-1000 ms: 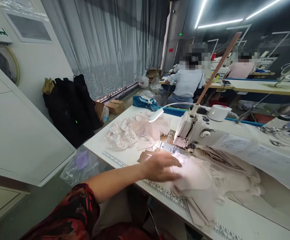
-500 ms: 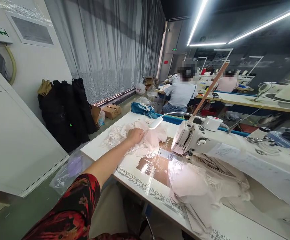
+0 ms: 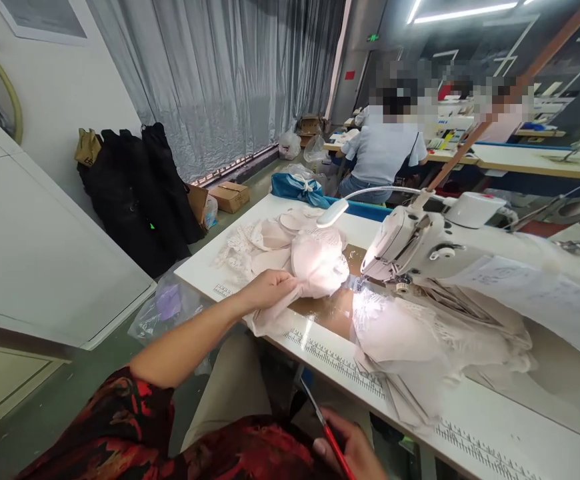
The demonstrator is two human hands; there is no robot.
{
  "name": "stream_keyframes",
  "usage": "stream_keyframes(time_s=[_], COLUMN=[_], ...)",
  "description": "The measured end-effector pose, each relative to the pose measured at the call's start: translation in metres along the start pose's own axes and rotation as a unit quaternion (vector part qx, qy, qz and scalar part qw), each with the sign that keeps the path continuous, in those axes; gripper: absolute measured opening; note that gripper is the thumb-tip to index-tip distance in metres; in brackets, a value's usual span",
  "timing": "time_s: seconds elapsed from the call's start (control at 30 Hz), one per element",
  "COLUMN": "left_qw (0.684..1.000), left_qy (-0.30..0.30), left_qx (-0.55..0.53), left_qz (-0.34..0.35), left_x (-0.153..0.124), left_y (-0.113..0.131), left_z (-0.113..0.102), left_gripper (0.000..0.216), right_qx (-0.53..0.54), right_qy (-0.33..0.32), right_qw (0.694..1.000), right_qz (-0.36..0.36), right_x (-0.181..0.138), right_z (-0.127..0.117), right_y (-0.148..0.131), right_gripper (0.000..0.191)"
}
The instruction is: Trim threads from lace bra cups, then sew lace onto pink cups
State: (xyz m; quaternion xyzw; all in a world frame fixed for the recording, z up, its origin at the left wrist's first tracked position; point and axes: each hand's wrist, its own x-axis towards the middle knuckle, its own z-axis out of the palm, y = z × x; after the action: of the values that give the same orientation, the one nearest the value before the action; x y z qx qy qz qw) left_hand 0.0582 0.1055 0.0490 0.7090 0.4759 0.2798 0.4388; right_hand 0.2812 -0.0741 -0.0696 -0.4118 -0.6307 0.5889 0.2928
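the two hands are apart. the left hand [image 3: 273,288] is pinched on a pale sheer cloth [image 3: 316,265], bunched on the desk [image 3: 196,272] with its near end reaching the front edge. the right hand [image 3: 353,443], lower than the desk, is wrapped round a red-handled tool [image 3: 336,445], metal tip upward. a lamp [image 3: 333,213] hangs above the cloth; a sewing machine [image 3: 445,250] stands to the right, more pale fabric [image 3: 405,340] beside it.

White table: smooth-topped [image 3: 495,427], black ruler markings [image 3: 337,363] along its near edge.
Middle: shiny brown sheet [image 3: 337,319], beside the white sewing machine [image 3: 470,243].
Left: loose heap of pale pink, lace-edged fabric pieces [image 3: 273,257].
Right: pale pink lacy fabric [image 3: 405,340] over layered beige pieces [image 3: 403,400].
Greenish-grey floor [image 3: 87,400]: brown cardboard box [image 3: 231,197].
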Motion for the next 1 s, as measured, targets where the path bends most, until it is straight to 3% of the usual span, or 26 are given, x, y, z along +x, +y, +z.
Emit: stream_keyframes(time_s=[0.2, 0.37, 0.43, 0.53, 0.63, 0.73, 0.8, 0.87, 1.0], left_qw=[0.994, 0.989, 0.984, 0.974, 0.96, 0.969, 0.985, 0.99, 0.97], left_qy=[-0.088, -0.109, -0.103, -0.032, 0.067, 0.108, 0.101, 0.101, 0.191], left_qx=[-0.051, -0.08, -0.126, -0.207, -0.271, -0.193, -0.104, -0.082, -0.119], left_qz=[-0.044, -0.056, -0.075, -0.086, 0.018, 0.112, 0.089, 0.059, 0.086], left_x=[-0.062, -0.078, -0.068, -0.032, 0.011, 0.038, 0.045, 0.047, 0.049], left_y=[-0.018, -0.028, -0.022, 0.003, 0.035, 0.056, 0.063, 0.068, 0.079], left_z=[0.009, 0.011, 0.008, -0.006, -0.025, -0.04, -0.047, -0.056, -0.08], left_gripper=[0.032, 0.032, 0.031, 0.025, 0.018, 0.015, 0.019, 0.019, 0.017], right_qx=[-0.071, -0.087, -0.089, -0.088, -0.087, -0.085, -0.083, -0.079, -0.072], right_qy=[0.034, 0.018, 0.01, 0.016, 0.031, 0.049, 0.056, 0.056, 0.052], right_qw=[0.997, 0.996, 0.996, 0.996, 0.996, 0.995, 0.995, 0.995, 0.996], right_qz=[0.013, 0.01, 0.011, 0.01, 0.006, 0.014, 0.022, 0.028, 0.029], right_x=[-0.004, 0.005, 0.008, 0.009, 0.006, 0.0, -0.005, -0.008, -0.01], right_z=[-0.013, -0.005, -0.001, 0.005, 0.01, 0.013, 0.015, 0.016, 0.017], right_y=[-0.016, -0.028, -0.028, -0.029, -0.031, -0.03, -0.027, -0.023, -0.017], right_gripper=[0.05, 0.047, 0.048, 0.048, 0.049, 0.052, 0.055, 0.056, 0.056])
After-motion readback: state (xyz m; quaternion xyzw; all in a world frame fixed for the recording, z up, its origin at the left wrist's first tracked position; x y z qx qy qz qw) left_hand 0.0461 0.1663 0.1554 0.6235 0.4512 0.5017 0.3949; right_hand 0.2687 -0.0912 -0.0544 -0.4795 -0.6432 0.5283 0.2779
